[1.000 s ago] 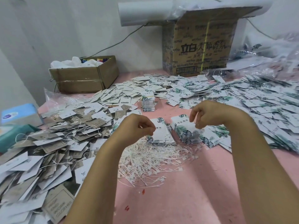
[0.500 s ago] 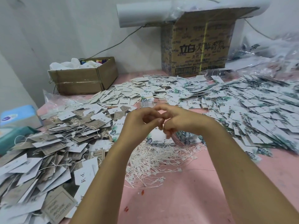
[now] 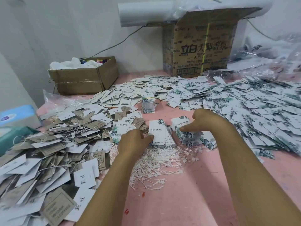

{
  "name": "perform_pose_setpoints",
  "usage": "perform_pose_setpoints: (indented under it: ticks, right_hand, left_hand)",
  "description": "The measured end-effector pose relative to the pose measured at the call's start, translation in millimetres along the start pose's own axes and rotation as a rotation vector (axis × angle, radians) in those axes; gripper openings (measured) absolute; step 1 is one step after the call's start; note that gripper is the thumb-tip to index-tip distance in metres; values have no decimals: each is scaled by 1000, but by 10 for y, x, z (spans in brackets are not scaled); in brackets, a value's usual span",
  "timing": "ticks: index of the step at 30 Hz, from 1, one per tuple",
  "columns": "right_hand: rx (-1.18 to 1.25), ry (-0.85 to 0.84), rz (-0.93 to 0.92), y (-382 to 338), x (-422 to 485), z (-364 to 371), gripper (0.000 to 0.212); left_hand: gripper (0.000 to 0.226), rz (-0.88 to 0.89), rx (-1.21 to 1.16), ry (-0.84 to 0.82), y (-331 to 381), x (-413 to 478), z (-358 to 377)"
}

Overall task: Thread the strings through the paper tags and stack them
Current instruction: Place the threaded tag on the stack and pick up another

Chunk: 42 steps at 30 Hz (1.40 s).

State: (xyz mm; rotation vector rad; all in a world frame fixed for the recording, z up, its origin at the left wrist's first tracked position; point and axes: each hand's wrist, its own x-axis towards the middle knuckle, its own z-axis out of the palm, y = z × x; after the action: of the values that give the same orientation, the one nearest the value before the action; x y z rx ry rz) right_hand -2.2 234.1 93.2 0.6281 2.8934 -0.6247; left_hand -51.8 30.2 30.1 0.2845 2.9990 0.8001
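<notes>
Tags (image 3: 157, 130) (print perhaps 祎宸服饰) touch left hand (image 3: 134, 141); carton (image 3: 203, 66) reads 立白.

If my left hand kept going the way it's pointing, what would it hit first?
The stack of white leaf-print tags just right of it. Your left hand points rightward, its fingers seemingly at that stack's near edge, though contact is unclear.

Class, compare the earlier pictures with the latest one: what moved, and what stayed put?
Both hands, pinched together in the air a moment ago, have parted and dropped: the left hand to the left stack of tags, the right hand onto the right stack. The pile of strings and the loose tags stayed put.
</notes>
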Motion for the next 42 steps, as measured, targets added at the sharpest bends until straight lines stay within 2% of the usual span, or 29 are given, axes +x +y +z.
perform_pose_setpoints:
  ticks: [4,7,12,17,21,27,30,34,38,40,42]
  right_hand:
    - [2,30,22,46,58,2,48]
    - [-8,77,35,44,64,-13,49]
    - [-19,152,33,39,57,-32,45]
    - [141,197,-15,41,64,-89,30]
    - [452,93,-132,5,40,-112,39]
    - [684,-51,-264,-156,-19,-3,23]
    - [690,-53,-315,-228,-33,46,18]
    - [700,-50,-365,-272,-58,43,24]
    - [723,-114,-394,-284,-107,3,26]
    - [694,-162,-406,-303,-144,-8,23]
    - [653,-184,-415,-328,-182,-12,23]
  left_hand:
    - [33,22,-93,-6,-11,6,10]
    - [24,32,-203,-5,-29,18,-5]
    - [23,18,-429,3,-58,51,-65]
    - [21,11,-647,-11,-47,34,-189]
    - [20,58,-757,-37,59,-25,-274]
    - [19,156,-838,-164,152,-104,-362]
    - [19,177,-830,-203,164,-111,-398]
    - [18,204,-845,-236,176,-121,-426]
    - [20,239,-803,-351,171,-144,-452]
    - [20,269,-816,-330,187,-156,-448]
    - [13,273,-938,-233,208,-147,-444]
